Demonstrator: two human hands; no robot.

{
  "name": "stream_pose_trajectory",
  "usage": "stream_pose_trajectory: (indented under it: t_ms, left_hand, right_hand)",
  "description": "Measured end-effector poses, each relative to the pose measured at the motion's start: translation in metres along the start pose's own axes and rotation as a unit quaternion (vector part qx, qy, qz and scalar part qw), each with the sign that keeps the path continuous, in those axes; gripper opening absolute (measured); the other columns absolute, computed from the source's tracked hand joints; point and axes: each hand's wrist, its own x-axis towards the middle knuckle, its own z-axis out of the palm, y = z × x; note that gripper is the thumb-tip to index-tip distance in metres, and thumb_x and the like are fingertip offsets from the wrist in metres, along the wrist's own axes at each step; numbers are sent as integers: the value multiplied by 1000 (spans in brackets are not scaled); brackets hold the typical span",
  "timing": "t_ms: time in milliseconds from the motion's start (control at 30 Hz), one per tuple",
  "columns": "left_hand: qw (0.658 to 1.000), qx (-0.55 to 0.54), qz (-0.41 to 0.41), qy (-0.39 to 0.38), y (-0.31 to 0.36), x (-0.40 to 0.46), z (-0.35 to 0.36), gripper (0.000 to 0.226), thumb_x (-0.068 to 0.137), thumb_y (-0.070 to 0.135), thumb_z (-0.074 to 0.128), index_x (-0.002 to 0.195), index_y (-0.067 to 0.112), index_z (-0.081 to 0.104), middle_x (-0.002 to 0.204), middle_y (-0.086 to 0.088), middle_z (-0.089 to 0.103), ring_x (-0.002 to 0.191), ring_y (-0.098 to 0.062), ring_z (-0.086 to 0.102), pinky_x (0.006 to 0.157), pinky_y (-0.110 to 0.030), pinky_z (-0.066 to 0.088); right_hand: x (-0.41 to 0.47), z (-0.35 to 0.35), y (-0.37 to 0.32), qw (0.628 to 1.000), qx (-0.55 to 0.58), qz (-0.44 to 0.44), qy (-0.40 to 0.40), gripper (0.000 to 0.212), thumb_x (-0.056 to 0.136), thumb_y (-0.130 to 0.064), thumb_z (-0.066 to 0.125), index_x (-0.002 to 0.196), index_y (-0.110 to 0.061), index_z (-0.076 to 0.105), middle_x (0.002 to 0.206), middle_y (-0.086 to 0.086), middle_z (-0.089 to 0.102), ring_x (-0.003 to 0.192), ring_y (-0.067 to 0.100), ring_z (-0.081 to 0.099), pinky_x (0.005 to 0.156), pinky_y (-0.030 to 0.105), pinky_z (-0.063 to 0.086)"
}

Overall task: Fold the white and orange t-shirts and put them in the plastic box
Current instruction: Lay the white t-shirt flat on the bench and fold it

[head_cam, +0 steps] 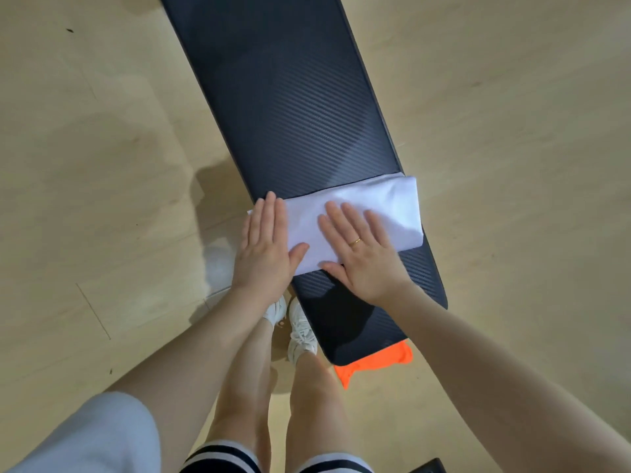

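Note:
The white t-shirt (pixel 382 206) lies folded into a flat band across the near part of a long dark bench (pixel 290 97). My left hand (pixel 264 247) rests flat on the shirt's left end, fingers straight and together. My right hand (pixel 362 247) presses flat on the shirt's middle, fingers spread, a gold ring on one finger. Neither hand grips the cloth. The orange t-shirt (pixel 372 365) hangs off the bench's near end, mostly hidden under the bench edge. No plastic box is in view.
The bench runs away from me over a pale wooden floor (pixel 102 165). My legs and white sneakers (pixel 300 331) stand just left of the bench's near end. A dark object's corner (pixel 426 467) shows at the bottom edge.

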Motion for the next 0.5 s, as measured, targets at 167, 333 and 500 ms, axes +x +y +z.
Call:
stream_pose_trajectory:
  t_ms: [167,333,500]
  left_hand:
    - [999,29,-5,22,-6,2,9,76,90,52,30,146,3,16,155,-18,16,143,-34,18,113,-40,11]
    - [939,-287,-183,51,6,-9,-6,77,91,37,50,148,15,4,157,-9,-4,143,-26,14,110,-33,25]
    - [761,-557,-332,-8,-3,-5,-15,43,95,34,45,130,9,45,127,-4,55,106,-19,55,80,-27,42]
  right_hand:
    - [20,-7,33,981,49,189,-22,63,95,-51,25,148,-19,14,158,6,13,145,27,12,115,50,7]
    - [6,-28,48,860,378,344,-4,74,91,-28,49,149,-14,4,158,8,2,145,23,10,117,41,16]
    - [-6,-34,45,807,372,457,32,53,88,-27,52,136,-10,38,134,7,43,118,25,47,93,34,41]
